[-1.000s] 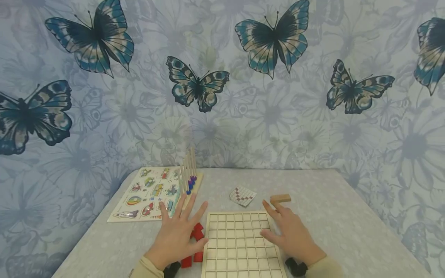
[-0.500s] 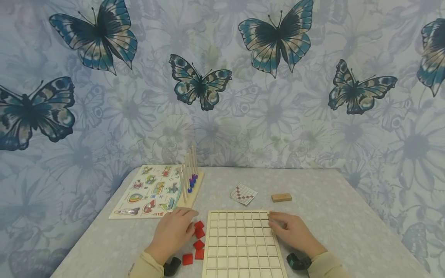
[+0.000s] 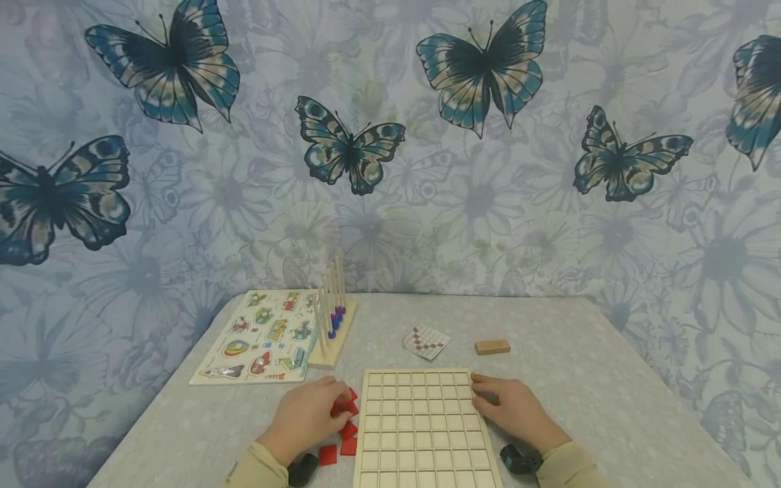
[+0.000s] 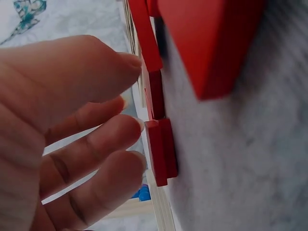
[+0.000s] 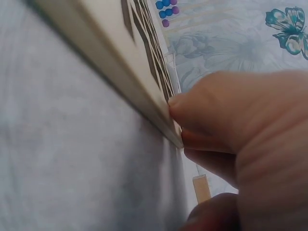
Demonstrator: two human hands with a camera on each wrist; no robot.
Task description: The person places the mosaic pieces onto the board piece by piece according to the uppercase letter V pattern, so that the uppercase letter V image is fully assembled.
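Observation:
My left hand [image 3: 308, 417] reaches over a loose group of red square tiles [image 3: 348, 430] beside the wooden grid board [image 3: 360, 434]. In the left wrist view, its bent fingertips [image 4: 137, 125] are at a pair of red tiles [image 4: 161, 151], with the thumb apart from them. Whether the fingertips touch the tiles I cannot tell. My right hand [image 3: 515, 410] holds the board's far right corner. The right wrist view has the thumb [image 5: 192, 106] on the board's rim [image 5: 130, 82] and a finger at the corner, the other fingers partly hidden.
A picture puzzle board [image 3: 256, 339] lies at the back left, with a rod stand [image 3: 332, 349] bearing blue and purple beads beside it. Behind the grid board are a pattern card [image 3: 427, 341] and a small wooden block [image 3: 492, 347]. Dark objects [image 3: 521, 459] sit near both wrists.
Both hands were spread above the table; they have come down. The left hand has moved onto the red tiles with its fingers bending. The right hand has settled at the grid board's corner.

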